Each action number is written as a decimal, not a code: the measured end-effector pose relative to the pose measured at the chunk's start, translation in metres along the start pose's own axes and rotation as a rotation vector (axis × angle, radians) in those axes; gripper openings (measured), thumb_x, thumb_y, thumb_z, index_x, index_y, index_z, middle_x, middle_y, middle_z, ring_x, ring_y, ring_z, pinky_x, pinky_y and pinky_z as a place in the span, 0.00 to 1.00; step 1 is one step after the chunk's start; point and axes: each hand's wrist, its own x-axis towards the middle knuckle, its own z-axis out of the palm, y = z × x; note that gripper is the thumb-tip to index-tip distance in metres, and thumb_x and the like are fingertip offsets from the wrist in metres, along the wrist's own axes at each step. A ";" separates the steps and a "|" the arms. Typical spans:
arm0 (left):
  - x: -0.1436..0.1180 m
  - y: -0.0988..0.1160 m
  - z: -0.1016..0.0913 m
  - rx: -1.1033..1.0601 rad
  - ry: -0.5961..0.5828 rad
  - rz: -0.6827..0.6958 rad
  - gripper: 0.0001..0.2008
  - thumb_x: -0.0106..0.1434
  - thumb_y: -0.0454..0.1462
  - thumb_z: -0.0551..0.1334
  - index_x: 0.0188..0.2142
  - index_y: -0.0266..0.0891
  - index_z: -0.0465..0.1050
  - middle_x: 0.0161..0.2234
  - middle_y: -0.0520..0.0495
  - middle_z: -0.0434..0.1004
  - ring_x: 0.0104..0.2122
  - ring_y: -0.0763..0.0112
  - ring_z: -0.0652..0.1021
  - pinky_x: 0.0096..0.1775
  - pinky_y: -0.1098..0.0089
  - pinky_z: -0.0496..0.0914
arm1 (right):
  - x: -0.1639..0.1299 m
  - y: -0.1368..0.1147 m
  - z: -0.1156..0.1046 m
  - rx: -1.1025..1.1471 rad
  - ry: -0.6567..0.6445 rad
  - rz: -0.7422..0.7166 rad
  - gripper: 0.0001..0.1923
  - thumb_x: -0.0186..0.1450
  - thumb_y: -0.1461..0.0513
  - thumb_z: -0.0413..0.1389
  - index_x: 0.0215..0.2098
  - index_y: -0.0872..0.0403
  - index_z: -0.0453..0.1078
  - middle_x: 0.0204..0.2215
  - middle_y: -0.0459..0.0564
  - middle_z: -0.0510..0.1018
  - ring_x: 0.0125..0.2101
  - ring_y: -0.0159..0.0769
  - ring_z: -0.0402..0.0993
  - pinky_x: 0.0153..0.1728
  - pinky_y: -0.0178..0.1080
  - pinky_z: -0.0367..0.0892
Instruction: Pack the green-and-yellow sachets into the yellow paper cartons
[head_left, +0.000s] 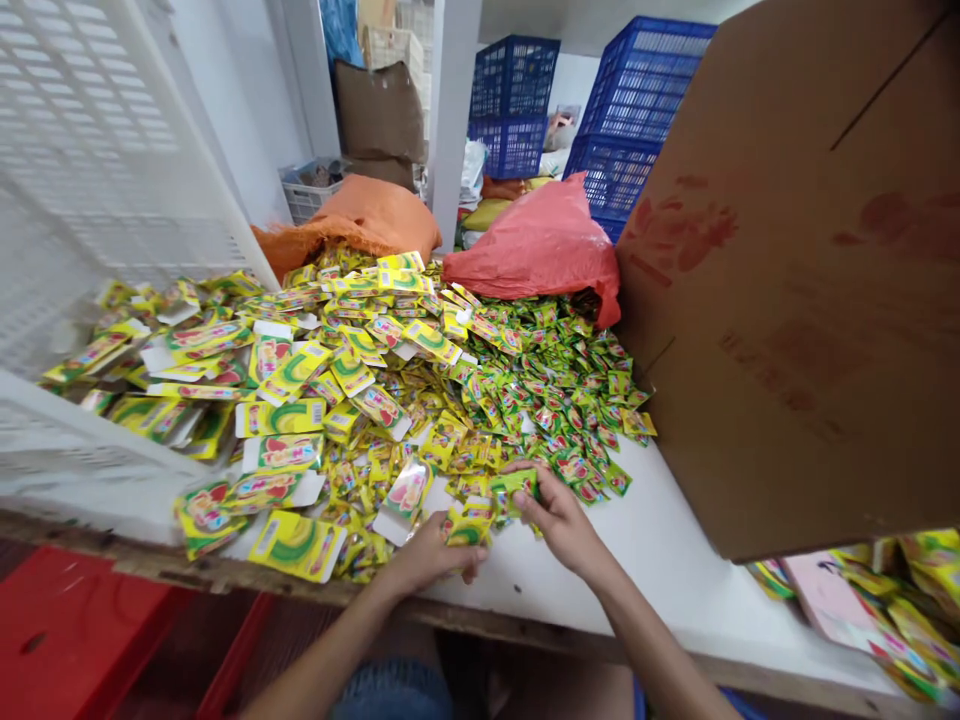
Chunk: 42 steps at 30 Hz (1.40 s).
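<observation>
Nearest, the left hand (439, 550) curls its fingers around yellow sachets (469, 524), best held lightly with edges aligned. Slightly farther and right, the right hand (555, 512) pinches a green sachet (513, 487) between thumb and fingers, best gripped by its margin; beyond lies the green heap (559, 375).

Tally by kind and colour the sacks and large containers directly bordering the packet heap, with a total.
Orange woven sack: 1
Coral-red plastic sack: 1
White perforated plastic crate: 1
Large brown cardboard box: 1
Total: 4
The small glossy yellow-and-green packets overlap too much to count.
</observation>
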 end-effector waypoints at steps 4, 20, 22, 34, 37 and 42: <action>-0.006 0.001 0.003 0.383 0.236 0.186 0.28 0.49 0.41 0.66 0.49 0.36 0.63 0.42 0.42 0.73 0.42 0.60 0.73 0.44 0.62 0.66 | 0.003 -0.016 0.022 0.210 0.150 0.008 0.18 0.60 0.51 0.51 0.45 0.51 0.63 0.35 0.48 0.73 0.34 0.36 0.69 0.36 0.37 0.65; -0.006 -0.012 0.010 1.060 0.421 0.298 0.22 0.53 0.34 0.61 0.48 0.37 0.60 0.41 0.43 0.70 0.42 0.57 0.71 0.44 0.58 0.65 | -0.026 0.012 0.057 -0.339 0.198 0.117 0.08 0.61 0.56 0.50 0.34 0.51 0.65 0.33 0.50 0.74 0.35 0.41 0.70 0.37 0.40 0.63; -0.005 -0.012 0.010 1.071 0.425 0.300 0.22 0.53 0.34 0.61 0.48 0.36 0.60 0.40 0.42 0.70 0.41 0.57 0.71 0.43 0.59 0.65 | -0.024 0.013 0.059 -0.260 0.255 0.135 0.10 0.60 0.57 0.51 0.39 0.51 0.63 0.35 0.50 0.74 0.37 0.40 0.70 0.37 0.40 0.64; -0.009 -0.013 0.037 0.702 0.487 0.176 0.20 0.54 0.37 0.60 0.47 0.39 0.59 0.42 0.42 0.70 0.44 0.58 0.71 0.43 0.61 0.66 | -0.022 0.037 0.060 -0.339 0.519 0.071 0.14 0.57 0.53 0.55 0.37 0.54 0.66 0.31 0.48 0.73 0.31 0.37 0.67 0.38 0.41 0.59; -0.009 -0.011 0.040 0.477 0.454 0.163 0.20 0.55 0.36 0.59 0.47 0.40 0.58 0.42 0.43 0.71 0.43 0.60 0.72 0.42 0.62 0.66 | -0.027 0.026 0.055 -0.456 0.337 0.005 0.10 0.61 0.55 0.51 0.30 0.52 0.70 0.30 0.48 0.74 0.35 0.39 0.66 0.41 0.43 0.56; -0.005 -0.010 0.040 0.005 0.370 0.231 0.14 0.57 0.36 0.59 0.42 0.41 0.56 0.39 0.46 0.71 0.40 0.65 0.74 0.42 0.66 0.67 | -0.041 0.022 0.054 -0.484 0.317 -0.047 0.09 0.60 0.55 0.54 0.35 0.48 0.72 0.49 0.50 0.66 0.51 0.47 0.57 0.49 0.50 0.51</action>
